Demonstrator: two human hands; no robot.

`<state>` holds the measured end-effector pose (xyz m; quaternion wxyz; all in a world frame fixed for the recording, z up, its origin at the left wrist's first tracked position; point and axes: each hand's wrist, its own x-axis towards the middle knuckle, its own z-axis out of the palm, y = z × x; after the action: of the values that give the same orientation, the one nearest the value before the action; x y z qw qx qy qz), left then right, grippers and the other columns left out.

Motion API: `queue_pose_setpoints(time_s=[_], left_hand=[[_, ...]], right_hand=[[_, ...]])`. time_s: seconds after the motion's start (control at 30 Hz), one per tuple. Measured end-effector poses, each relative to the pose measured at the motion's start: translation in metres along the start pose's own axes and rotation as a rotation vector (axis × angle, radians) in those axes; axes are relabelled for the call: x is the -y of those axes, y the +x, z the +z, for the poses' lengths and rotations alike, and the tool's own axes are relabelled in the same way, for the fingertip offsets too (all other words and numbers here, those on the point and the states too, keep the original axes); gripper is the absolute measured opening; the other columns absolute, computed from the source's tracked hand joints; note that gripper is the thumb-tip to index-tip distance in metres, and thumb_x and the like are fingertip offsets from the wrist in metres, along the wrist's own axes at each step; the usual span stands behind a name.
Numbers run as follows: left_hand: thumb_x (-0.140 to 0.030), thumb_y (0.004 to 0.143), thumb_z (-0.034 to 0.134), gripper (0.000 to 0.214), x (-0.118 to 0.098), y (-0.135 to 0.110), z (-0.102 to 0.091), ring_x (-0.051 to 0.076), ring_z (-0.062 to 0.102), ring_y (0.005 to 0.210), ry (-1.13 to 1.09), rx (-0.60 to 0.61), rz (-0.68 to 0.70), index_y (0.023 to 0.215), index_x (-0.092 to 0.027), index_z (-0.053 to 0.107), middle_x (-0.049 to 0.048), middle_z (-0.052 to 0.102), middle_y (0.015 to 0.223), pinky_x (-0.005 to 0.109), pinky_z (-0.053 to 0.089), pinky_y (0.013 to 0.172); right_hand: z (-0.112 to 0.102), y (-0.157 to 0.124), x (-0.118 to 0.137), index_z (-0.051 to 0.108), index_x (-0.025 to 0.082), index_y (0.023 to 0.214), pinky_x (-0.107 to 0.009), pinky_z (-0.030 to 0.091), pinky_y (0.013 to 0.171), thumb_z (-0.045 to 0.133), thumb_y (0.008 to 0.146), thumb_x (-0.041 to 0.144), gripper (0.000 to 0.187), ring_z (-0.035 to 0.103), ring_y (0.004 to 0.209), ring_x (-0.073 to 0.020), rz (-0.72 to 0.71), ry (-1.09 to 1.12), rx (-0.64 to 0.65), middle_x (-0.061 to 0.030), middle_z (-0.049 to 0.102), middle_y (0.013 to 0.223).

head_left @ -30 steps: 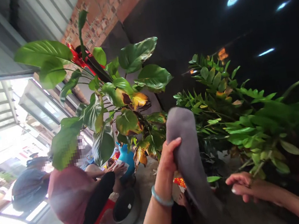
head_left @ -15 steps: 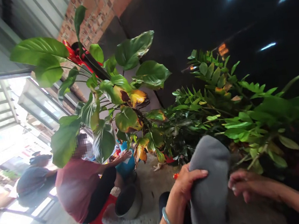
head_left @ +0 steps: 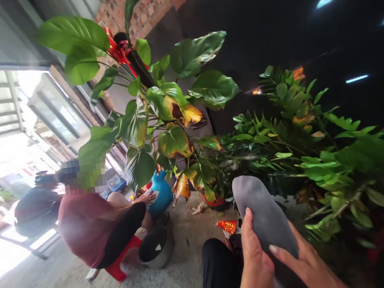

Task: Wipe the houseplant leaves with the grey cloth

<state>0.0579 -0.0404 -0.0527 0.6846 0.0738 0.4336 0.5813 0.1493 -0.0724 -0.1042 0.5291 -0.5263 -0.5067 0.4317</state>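
Observation:
A long, smooth grey piece [head_left: 260, 210] with a rounded end stands tilted in front of me; its kind I cannot make out. Along its left side my left hand [head_left: 253, 254] is closed on it, the thumb pointing up and the other fingers mostly hidden. My right hand [head_left: 304, 259] grips the piece lower on the right, thumb across the front and fingers behind the edge. Whether anything small is under the right hand is hidden. The lower end of the piece runs down between my forearms. My dark-trousered knee [head_left: 214, 265] is just left of it.
At left, a person in a red shirt [head_left: 84, 226] sits on a red stool [head_left: 122, 261], hands at a blue vase [head_left: 160, 189]. A dark bucket [head_left: 157, 249] stands nearby. Potted plants [head_left: 173, 142] crowd the middle and right. Another person [head_left: 37, 208] sits farther back.
My right hand has come from apart on the right onto the grey piece, and the piece now leans left. The bucket now shows a small pale bit inside. My view has shifted.

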Motion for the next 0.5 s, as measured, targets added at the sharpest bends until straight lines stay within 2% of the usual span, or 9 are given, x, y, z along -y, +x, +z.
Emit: queue_pose_setpoints(time_s=[0.1, 0.2, 0.27, 0.37, 0.5], left_hand=[[-0.037, 0.073, 0.072, 0.036, 0.006, -0.011, 0.005, 0.027, 0.06, 0.117, -0.018, -0.103, 0.054, 0.101, -0.013, 0.068, 0.0126, 0.071, 0.112, 0.033, 0.047, 0.099], [-0.031, 0.08, 0.065, 0.027, 0.013, -0.021, 0.006, 0.025, 0.056, 0.12, 0.133, -0.191, 0.133, 0.101, -0.014, 0.067, 0.0112, 0.068, 0.118, 0.03, 0.043, 0.102], [-0.033, 0.082, 0.064, 0.029, 0.015, -0.024, 0.004, 0.026, 0.054, 0.122, 0.209, -0.21, 0.136, 0.103, -0.013, 0.067, 0.0124, 0.066, 0.119, 0.031, 0.041, 0.102], [-0.042, 0.077, 0.069, 0.04, 0.018, -0.023, -0.003, 0.031, 0.054, 0.12, 0.248, -0.143, 0.083, 0.102, -0.011, 0.067, 0.0148, 0.067, 0.116, 0.034, 0.042, 0.1], [-0.051, 0.063, 0.077, 0.05, 0.024, -0.012, -0.014, 0.032, 0.055, 0.117, 0.243, -0.033, 0.081, 0.094, -0.013, 0.067, 0.013, 0.069, 0.109, 0.036, 0.044, 0.097]], right_hand=[[0.0, -0.002, -0.015, 0.055, 0.019, 0.129, -0.047, 0.033, 0.114, 0.06, 0.071, 0.061, 0.072, 0.044, 0.135, -0.0334, 0.048, -0.011, -0.057, -0.012, 0.062, 0.135], [-0.005, -0.003, -0.029, 0.063, 0.021, 0.118, -0.043, 0.043, 0.107, 0.06, 0.071, 0.064, 0.064, 0.05, 0.13, -0.0347, 0.186, 0.002, -0.005, -0.0115, 0.068, 0.127], [-0.011, -0.002, -0.036, 0.067, 0.02, 0.111, -0.043, 0.047, 0.103, 0.061, 0.07, 0.064, 0.06, 0.055, 0.126, -0.0367, 0.25, 0.007, 0.053, -0.0128, 0.07, 0.124], [-0.023, 0.001, -0.045, 0.072, 0.024, 0.1, -0.048, 0.05, 0.1, 0.067, 0.065, 0.062, 0.052, 0.058, 0.121, -0.0407, 0.275, -0.031, 0.086, -0.0114, 0.075, 0.113], [-0.037, 0.001, -0.057, 0.075, 0.031, 0.09, -0.052, 0.049, 0.101, 0.083, 0.043, 0.051, 0.052, 0.052, 0.125, -0.0464, 0.223, -0.104, 0.103, -0.0081, 0.078, 0.105]])
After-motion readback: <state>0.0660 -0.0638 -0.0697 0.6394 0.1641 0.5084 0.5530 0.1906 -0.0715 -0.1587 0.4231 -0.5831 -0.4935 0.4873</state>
